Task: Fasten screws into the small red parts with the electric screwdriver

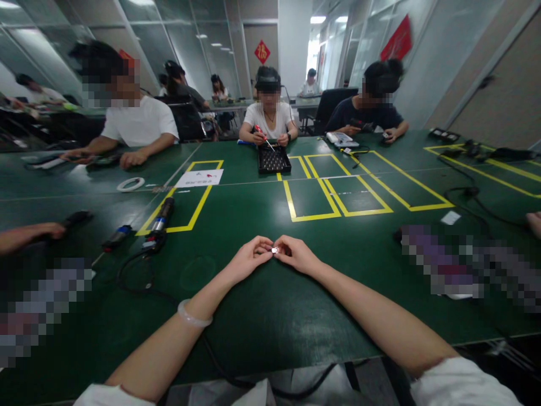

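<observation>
Just above the green table, my left hand (256, 255) and my right hand (296, 252) meet at their fingertips. Pinched between them is a small, bright, silvery piece (274, 250), with a darker part beside it; its kind is too small to make out. Both hands are closed, fingers bent round this piece. A pale bangle (192, 316) circles my left wrist.
Electric screwdrivers (160, 217) with a cable lie at left. Yellow tape (315, 216) marks rectangles on the green table (236, 332). Across from me a person handles a red screwdriver (261, 133) over a black tray (274, 169). A white paper (198, 178) lies left of it.
</observation>
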The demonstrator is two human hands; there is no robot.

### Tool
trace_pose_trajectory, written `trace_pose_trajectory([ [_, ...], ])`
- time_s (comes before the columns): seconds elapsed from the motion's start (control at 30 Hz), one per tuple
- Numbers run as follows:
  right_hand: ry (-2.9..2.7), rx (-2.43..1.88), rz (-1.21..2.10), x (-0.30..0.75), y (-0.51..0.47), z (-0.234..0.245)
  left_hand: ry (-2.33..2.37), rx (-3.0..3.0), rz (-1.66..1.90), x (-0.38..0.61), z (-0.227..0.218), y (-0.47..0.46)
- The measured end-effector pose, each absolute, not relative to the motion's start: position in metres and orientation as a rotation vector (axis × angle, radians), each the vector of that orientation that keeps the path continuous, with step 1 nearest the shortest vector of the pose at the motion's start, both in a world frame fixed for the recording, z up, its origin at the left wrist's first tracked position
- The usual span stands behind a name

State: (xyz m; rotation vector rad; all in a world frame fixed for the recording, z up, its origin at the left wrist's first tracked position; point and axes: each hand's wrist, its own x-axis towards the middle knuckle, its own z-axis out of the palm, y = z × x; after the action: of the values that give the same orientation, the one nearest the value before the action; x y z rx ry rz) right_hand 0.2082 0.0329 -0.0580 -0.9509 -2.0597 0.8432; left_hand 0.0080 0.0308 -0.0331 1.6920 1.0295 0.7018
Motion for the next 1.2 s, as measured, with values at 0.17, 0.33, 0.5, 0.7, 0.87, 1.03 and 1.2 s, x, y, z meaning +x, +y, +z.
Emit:
trace_pose_trajectory([
  [0.17, -2.070, -0.968, 0.832, 0.2088, 0.0329, -0.0578, 1.029, 1.743, 0.716, 0.0081, -0.0355, 0.0299],
  [0.33, -2.026, -0.952, 0.902, 0.2098, 0.0331, -0.0577, 1.010, 1.691, 0.746, 0.0076, -0.0327, 0.0289],
  [0.5, -1.984, -1.001, 0.935, 0.2105, 0.0333, -0.0565, 0.990, 1.695, 0.727, 0.0085, -0.0326, 0.0256],
  [0.7, -1.986, -0.980, 0.966, 0.2102, 0.0327, -0.0546, 1.017, 1.732, 0.748, 0.0076, -0.0332, 0.0260],
  [0.87, -2.022, -0.915, 0.942, 0.2099, 0.0327, -0.0544, 1.005, 1.694, 0.740, 0.0073, -0.0328, 0.0267],
  [1.03, -2.018, -0.920, 0.928, 0.2101, 0.0333, -0.0564, 1.033, 1.789, 0.761, 0.0079, -0.0328, 0.0263],
  [1.2, -2.012, -0.915, 0.937, 0.2104, 0.0332, -0.0567, 1.106, 1.876, 0.770, 0.0080, -0.0302, 0.0236],
])
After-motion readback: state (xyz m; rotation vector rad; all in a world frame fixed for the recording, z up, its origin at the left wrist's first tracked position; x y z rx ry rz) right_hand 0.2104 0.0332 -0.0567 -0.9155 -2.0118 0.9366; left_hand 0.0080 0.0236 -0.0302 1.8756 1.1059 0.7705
